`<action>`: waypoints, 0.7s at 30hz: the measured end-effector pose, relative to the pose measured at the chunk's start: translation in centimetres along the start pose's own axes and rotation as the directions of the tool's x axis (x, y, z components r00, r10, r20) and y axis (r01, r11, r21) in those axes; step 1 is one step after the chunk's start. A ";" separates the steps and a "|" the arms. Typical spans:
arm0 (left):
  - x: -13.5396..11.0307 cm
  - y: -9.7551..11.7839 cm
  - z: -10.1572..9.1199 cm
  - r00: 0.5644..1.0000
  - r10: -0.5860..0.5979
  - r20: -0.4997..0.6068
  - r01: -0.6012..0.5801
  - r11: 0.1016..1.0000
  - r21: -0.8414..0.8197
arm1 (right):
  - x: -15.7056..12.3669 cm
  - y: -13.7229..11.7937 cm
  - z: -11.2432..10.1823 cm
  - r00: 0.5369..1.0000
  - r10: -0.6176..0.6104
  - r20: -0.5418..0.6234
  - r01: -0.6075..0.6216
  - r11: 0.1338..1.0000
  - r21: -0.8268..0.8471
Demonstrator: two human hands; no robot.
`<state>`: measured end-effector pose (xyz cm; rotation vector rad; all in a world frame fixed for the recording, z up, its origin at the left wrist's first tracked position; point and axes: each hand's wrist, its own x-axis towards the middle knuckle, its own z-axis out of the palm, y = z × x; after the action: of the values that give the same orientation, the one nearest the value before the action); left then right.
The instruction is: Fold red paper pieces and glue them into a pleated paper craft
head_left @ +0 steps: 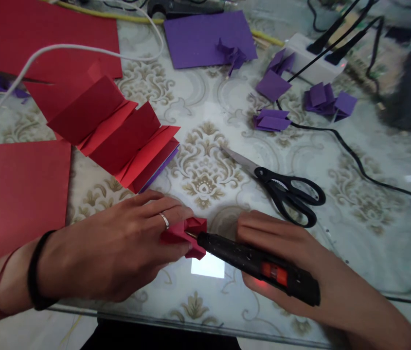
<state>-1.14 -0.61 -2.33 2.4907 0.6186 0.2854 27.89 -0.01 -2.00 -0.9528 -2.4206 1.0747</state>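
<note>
My left hand [128, 243], with a ring and a black wristband, pinches a small folded red paper piece [195, 224] low over the table. In my right hand [274, 243] is a black hot glue gun [241, 255] with a red switch, its metal nozzle pointing left. The nozzle tip reaches into the folds of the red paper; whether glue is coming out cannot be seen. Just beyond my left hand, a long accordion of folded red paper [125, 133] leans across the table. Black-handled scissors [281, 187] lie with blades apart beyond my right hand.
Red sheets [19, 194] lie at the left. A purple sheet [198, 41] and several folded purple paper pieces [273, 120] lie farther back. A white power strip [314, 58] with black plugs stands at upper right. A black cable [358, 165] runs along the right, and a white cable [70, 47] arcs at upper left.
</note>
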 end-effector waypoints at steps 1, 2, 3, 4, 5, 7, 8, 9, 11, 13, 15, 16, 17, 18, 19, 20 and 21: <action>0.0 0.0 0.0 1.000 0.000 -0.003 0.000 1.000 -0.002 | 0.0 0.0 0.0 1.000 0.002 0.000 -0.002 1.000 0.001; 0.0 0.0 0.0 1.000 0.000 -0.005 0.000 1.000 -0.005 | -0.1 -0.1 0.0 1.000 0.005 0.001 -0.005 1.000 -0.001; 0.0 0.0 0.0 1.000 0.000 -0.005 0.000 1.000 -0.006 | -0.2 -0.1 0.0 1.000 0.006 0.010 -0.006 1.000 -0.003; 0.0 0.0 0.0 1.000 0.001 -0.002 -0.001 1.000 -0.006 | -0.3 -0.1 0.0 1.000 0.005 0.019 -0.005 1.000 -0.003; 0.0 0.0 0.0 1.000 0.004 0.000 -0.004 1.000 -0.007 | -0.3 0.0 0.0 1.000 0.006 0.030 -0.006 1.000 -0.002; 0.0 -0.1 0.0 1.000 0.003 0.001 -0.003 1.000 -0.008 | -0.5 0.1 0.0 0.999 0.010 0.048 -0.010 1.000 0.003; 0.0 -0.1 0.0 1.000 0.003 -0.001 -0.003 1.000 -0.012 | -0.5 0.2 0.0 0.999 0.012 0.050 -0.012 1.000 0.007; 0.0 -0.1 0.1 1.000 0.002 -0.003 -0.002 1.000 -0.016 | -0.5 0.2 -0.1 0.998 0.013 0.055 -0.013 1.000 0.010; 0.0 -0.1 0.1 1.000 -0.003 0.002 0.003 1.000 -0.027 | -0.5 0.3 -0.1 0.998 0.018 0.067 -0.018 1.000 0.005; 0.0 -0.1 0.1 1.000 -0.007 0.007 0.008 0.999 -0.035 | -0.4 0.3 -0.2 0.998 0.017 0.066 -0.017 1.000 0.005; 0.0 -0.1 0.1 1.000 -0.011 0.008 0.011 0.999 -0.039 | -0.4 0.2 -0.4 0.998 0.020 0.061 -0.020 1.000 0.004; 0.0 -0.1 0.1 1.000 -0.010 0.008 0.010 0.999 -0.039 | -0.4 0.1 -0.5 0.999 0.020 0.050 -0.021 1.000 0.006; 0.0 -0.1 0.0 1.000 -0.013 0.007 0.013 0.999 -0.039 | -0.4 0.0 -0.5 0.999 0.022 0.039 -0.022 1.000 0.006; -0.1 -0.1 0.0 1.000 -0.014 0.007 0.014 0.999 -0.038 | -0.4 -0.1 -0.6 0.999 0.023 0.029 -0.023 1.000 0.006; -0.1 -0.1 0.0 1.000 -0.016 0.005 0.016 0.999 -0.035 | -0.5 -0.2 -0.7 1.000 0.021 0.019 -0.021 1.000 0.006; -0.1 -0.1 0.0 1.000 -0.016 0.002 0.016 0.999 -0.033 | -0.5 -0.2 -0.7 1.000 0.020 0.008 -0.020 1.000 0.007; -0.1 -0.1 0.0 1.000 -0.015 0.000 0.015 0.999 -0.032 | -0.6 -0.3 -0.8 1.000 0.025 -0.002 -0.025 1.000 0.004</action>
<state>-1.25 -0.60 -2.40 2.4544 0.6280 0.2878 28.60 -0.11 -1.29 -0.9843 -2.4097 1.0862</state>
